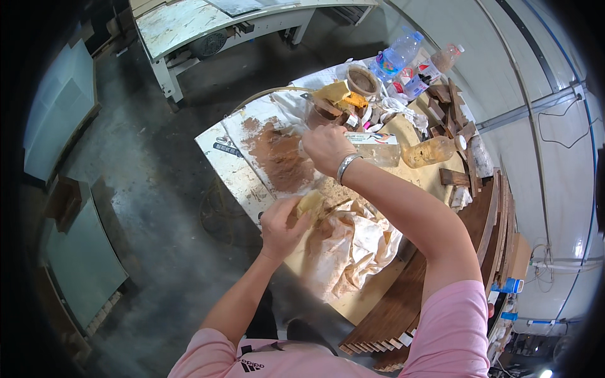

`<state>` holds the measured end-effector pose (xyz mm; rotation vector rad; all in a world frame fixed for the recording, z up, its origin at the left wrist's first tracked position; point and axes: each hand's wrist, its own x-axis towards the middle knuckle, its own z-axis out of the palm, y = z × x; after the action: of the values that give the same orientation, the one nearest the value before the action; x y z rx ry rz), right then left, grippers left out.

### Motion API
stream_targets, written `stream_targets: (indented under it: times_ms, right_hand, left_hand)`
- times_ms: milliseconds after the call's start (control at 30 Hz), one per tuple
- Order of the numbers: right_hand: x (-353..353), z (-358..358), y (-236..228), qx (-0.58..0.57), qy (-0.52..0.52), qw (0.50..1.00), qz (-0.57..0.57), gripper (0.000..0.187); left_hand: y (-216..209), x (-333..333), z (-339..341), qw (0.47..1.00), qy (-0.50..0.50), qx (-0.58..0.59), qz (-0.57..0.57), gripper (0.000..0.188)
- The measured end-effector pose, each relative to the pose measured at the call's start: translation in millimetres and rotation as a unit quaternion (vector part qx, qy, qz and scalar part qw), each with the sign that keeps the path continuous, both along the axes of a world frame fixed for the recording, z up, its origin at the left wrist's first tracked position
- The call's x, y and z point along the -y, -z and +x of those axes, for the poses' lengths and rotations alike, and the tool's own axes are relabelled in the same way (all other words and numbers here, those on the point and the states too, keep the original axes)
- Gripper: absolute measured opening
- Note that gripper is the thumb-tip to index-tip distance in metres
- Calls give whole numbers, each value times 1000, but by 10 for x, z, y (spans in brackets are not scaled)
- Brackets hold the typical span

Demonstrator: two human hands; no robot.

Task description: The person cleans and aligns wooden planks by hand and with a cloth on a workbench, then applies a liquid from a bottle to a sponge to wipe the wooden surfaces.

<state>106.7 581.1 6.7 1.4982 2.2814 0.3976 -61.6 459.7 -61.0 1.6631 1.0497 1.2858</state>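
Observation:
My left hand (280,225) is closed around a small pale yellow piece (309,203), low over the near edge of the work table; its exact kind is unclear. Farther up, my right hand (328,150), with a silver bangle at its wrist, is curled above the edge of a patch of reddish-brown powder or paste (277,154). Whatever its fingers grip is hidden. That brown patch spreads over a white board (237,130) on the table. Just beyond my right hand stands a cup (319,116). A crumpled, stained white cloth (346,249) lies close to both forearms.
Clear bottles (398,57), a round brown-filled tub (363,80) and a yellow block (334,92) crowd the table's far end. A bottle of yellowish liquid (430,152) lies right of a clear box (380,154). Wood offcuts (455,178) and long brown boards (403,299) line the right.

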Motion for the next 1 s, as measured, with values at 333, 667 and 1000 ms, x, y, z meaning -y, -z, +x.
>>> stream_targets:
  times_ms: [333,667,1000]
  right_hand:
    - [14,61,11,57,38,997,-26,20]
    - [71,35,-68,63,77,994,-35,16]
    - [83,466,-365,-264,273,924,54,26]
  left_hand:
    - [-43,-23,-15,1000,0,-2,-6,26]
    - [-5,-9,-4,1000,-7,6,-3,27]
    - [31,-5,16,1000,-20,5,-15,27]
